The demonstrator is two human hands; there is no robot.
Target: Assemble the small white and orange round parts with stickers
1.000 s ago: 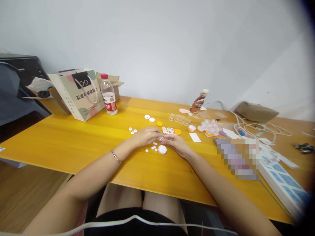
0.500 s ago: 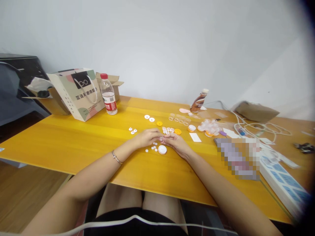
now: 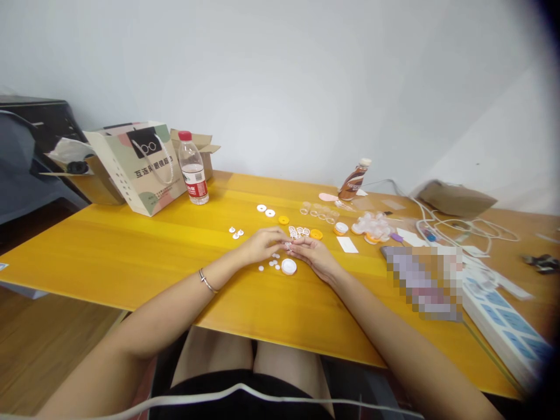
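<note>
My left hand (image 3: 265, 244) and my right hand (image 3: 312, 252) meet over the table, their fingertips pinched around a small whitish piece (image 3: 287, 247). The fingers cover most of it, so its kind is unclear. Just below lies a round white cap-like part (image 3: 289, 266), with several small white discs (image 3: 274, 263) to its left. Behind the fingertips sit several white openwork pieces (image 3: 299, 232) and an orange round part (image 3: 315, 234). Left of my left hand are several small white pegged parts (image 3: 237, 234).
Clear rings (image 3: 322, 214), two white discs (image 3: 266, 210) and a yellow disc (image 3: 283, 220) lie farther back. A water bottle (image 3: 193, 169) and paper bag (image 3: 140, 169) stand left. A brown drink bottle (image 3: 353, 179), cables (image 3: 464, 224) and a power strip (image 3: 503, 321) are right.
Both hands stay nearly in place, with only a slight shift of the fingers around the small piece. The things on the table have not moved.
</note>
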